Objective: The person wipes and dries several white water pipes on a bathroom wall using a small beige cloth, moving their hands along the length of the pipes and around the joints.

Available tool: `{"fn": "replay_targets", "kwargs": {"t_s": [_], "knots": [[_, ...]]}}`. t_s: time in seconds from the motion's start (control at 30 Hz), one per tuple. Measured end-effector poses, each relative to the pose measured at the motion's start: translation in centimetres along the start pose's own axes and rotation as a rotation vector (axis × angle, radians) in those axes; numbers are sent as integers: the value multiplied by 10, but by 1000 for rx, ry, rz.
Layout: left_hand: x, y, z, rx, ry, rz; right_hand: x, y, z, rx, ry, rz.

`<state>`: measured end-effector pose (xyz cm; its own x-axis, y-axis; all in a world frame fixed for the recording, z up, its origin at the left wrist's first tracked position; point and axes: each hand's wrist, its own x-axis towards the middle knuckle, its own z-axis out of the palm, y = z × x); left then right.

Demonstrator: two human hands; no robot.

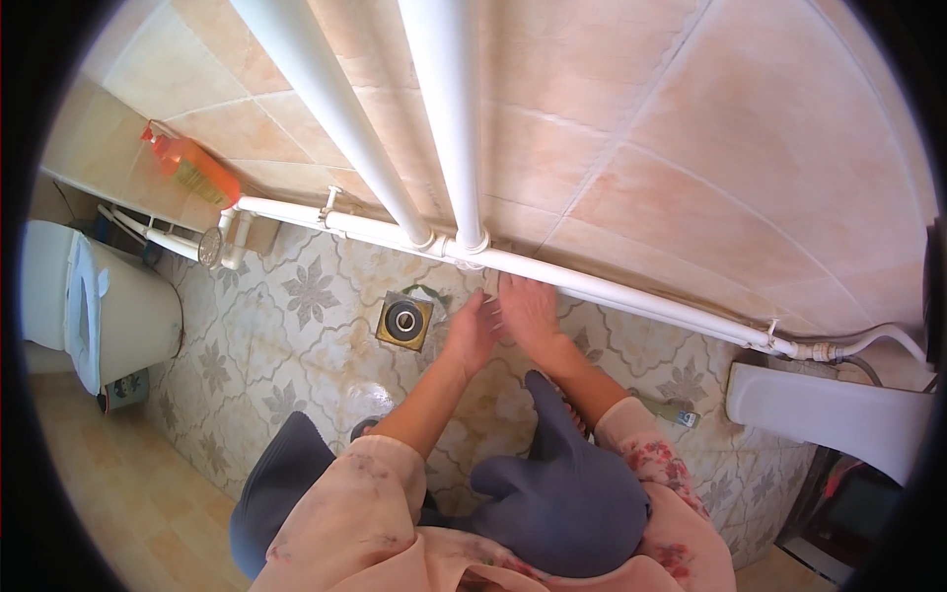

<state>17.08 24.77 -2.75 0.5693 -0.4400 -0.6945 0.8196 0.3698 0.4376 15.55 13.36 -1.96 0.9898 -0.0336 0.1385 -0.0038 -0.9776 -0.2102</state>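
Observation:
My left hand is low over the patterned floor tiles, fingers apart and pointing at the other hand. Close beside it, my right hand reaches to the horizontal white pipe along the wall, its fingertips at the pipe's lower edge and partly hidden. I see no object between the two hands. To their left lies a square floor drain with a brass-coloured frame and a dark ring. A thin green strip curves by its upper edge. Two upright white pipes meet the horizontal one above my hands.
An orange pump bottle stands at the left by the pipe's bend. A round perforated drain cover rests against the piping. At left is a white toilet; at right, a white ceramic fixture and a greenish tube-like packet.

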Motion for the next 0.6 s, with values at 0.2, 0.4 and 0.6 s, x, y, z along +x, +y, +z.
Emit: {"fn": "replay_targets", "kwargs": {"t_s": [0.2,0.4,0.6], "knots": [[-5,3,-11,27,18,-33,-2,1,3,36,151,-47],[-9,5,-14,79,51,0,-28,17,-11,31,328,-264],[-14,5,-16,-146,-73,-175,-51,-31,-17,1064,-26,366]]}}
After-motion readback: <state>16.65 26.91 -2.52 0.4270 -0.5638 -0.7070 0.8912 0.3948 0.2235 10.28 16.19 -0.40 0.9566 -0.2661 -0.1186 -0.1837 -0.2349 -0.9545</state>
